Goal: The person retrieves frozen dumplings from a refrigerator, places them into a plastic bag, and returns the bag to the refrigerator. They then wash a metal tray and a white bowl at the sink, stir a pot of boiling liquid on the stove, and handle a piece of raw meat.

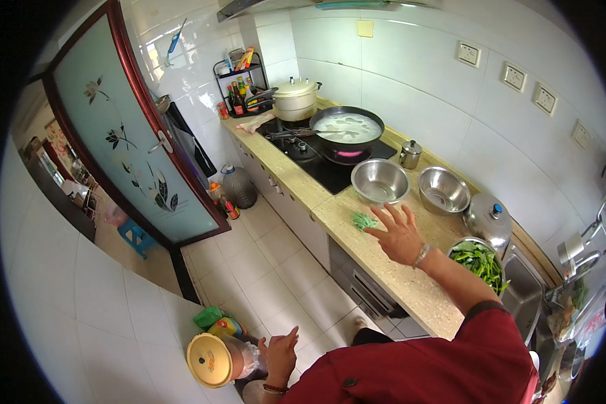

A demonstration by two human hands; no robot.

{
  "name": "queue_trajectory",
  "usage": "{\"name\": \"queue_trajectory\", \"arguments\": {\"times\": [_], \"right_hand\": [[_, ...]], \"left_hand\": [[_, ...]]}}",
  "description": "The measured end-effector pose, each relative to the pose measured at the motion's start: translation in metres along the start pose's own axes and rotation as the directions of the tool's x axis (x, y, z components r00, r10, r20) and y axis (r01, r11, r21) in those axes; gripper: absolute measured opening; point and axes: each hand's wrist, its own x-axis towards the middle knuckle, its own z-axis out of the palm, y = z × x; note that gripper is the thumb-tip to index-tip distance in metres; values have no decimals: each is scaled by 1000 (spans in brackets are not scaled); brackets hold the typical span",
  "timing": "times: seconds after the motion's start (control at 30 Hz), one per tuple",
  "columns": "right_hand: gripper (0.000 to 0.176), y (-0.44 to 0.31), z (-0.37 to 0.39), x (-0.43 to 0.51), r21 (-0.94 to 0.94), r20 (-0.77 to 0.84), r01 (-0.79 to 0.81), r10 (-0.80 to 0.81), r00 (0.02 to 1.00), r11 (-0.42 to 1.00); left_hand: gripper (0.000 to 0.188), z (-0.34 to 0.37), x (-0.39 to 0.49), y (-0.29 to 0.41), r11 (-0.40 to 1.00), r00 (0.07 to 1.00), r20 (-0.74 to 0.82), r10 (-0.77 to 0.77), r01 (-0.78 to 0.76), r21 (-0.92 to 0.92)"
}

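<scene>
My right hand (399, 235) hovers palm down over the speckled stone counter (353, 242), fingers spread and holding nothing. Close to its thumb lies a crumpled green scrubber or cloth (364, 221). Just beyond the fingertips stands a stainless steel bowl (381, 182), with a second steel bowl (443, 189) to its right. Beside my right forearm, a metal bowl holds chopped green leafy vegetables (477, 262). Low in the view, my left hand (280, 356) hangs above the floor with its fingers apart and nothing in it.
A black wok (323, 144) of cloudy white liquid sits on the glowing cooktop (303, 161), a utensil across its rim. Behind it stands a lidded pot (295, 101). A domed lid (487, 217) and sink (522, 288) are at right; a lidded bin (209, 359) stands at lower left.
</scene>
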Motion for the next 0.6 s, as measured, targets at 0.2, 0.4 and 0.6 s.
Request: {"name": "queue_trajectory", "arguments": {"times": [0.2, 0.4, 0.6], "right_hand": [[44, 29, 60, 145, -46, -58, 30, -33, 998, 999], [52, 61, 113, 266, -120, 39, -57, 62, 997, 991], [21, 90, 171, 361, -154, -81, 6, -18, 997, 988]], "left_hand": [[55, -15, 78, -12, 997, 985, -154, 77, -72, 38], [49, -26, 156, -21, 990, 968, -206, 143, -143, 16], [44, -49, 236, -40, 963, 947, -173, 270, -261, 73]]}}
